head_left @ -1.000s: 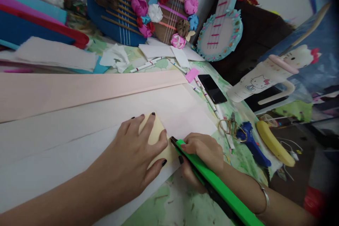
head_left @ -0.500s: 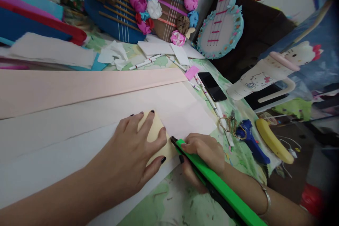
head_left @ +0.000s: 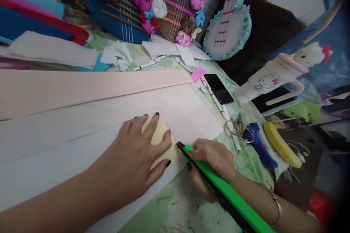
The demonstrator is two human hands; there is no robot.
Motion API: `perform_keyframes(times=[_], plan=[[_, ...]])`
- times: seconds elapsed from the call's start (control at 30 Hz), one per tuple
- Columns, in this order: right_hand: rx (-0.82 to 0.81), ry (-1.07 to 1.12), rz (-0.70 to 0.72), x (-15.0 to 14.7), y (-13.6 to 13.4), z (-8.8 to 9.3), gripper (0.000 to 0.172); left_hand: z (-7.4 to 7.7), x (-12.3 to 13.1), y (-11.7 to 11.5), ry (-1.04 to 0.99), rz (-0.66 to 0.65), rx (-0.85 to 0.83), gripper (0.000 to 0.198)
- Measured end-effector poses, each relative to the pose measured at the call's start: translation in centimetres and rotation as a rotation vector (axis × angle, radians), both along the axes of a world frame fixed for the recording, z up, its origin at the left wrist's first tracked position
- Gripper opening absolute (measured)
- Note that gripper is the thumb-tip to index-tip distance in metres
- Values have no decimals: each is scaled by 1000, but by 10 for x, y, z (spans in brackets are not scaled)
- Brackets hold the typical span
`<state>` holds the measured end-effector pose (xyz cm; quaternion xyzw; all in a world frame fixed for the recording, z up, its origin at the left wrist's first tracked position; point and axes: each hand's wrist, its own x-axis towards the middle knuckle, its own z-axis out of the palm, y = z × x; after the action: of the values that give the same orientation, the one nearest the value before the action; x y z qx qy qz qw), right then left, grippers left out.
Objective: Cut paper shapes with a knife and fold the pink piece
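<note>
The yellow card [head_left: 160, 131] is laid on the white sheets [head_left: 194, 116], and the left hand [head_left: 133, 149] is placed palm-down over its left part, with the fingers spread and the thumb held apart toward its near side; nothing is clasped by this hand (whether firm pressure is applied cannot be told). To the right of the card, the green-and-black tool [head_left: 218, 179] is gripped in the closed right hand [head_left: 216, 156], with digits wrapped along both sides, and its dark tip is directed at the card's right edge.
</note>
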<state>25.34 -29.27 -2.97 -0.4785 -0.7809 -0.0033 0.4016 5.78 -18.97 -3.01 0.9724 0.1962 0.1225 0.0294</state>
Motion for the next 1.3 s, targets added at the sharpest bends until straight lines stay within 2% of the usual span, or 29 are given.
perform_keyframes(times=[0.17, 0.4, 0.57, 0.77, 0.93, 1.07, 1.3], plan=[[-5, -20, 26, 0, 0, 0, 11, -1, 0, 0, -11, 3, 2, 41], [-42, -47, -58, -6, -5, 8, 13, 0, 0, 0, -13, 5, 3, 41], [3, -20, -9, -5, -3, 4, 14, 1, -1, 0, -9, -1, 1, 40], [-19, -54, -54, -4, -6, 3, 12, 1, -1, 0, -4, 5, 2, 40], [-17, -45, 2, -3, -7, 5, 16, 1, 0, 0, -10, 1, -4, 40], [-17, -36, -63, -5, -7, 7, 14, 0, -1, 0, -13, 1, 3, 40], [-18, -40, -17, -1, -10, 0, 13, 2, 0, 0, -3, 2, 1, 40]])
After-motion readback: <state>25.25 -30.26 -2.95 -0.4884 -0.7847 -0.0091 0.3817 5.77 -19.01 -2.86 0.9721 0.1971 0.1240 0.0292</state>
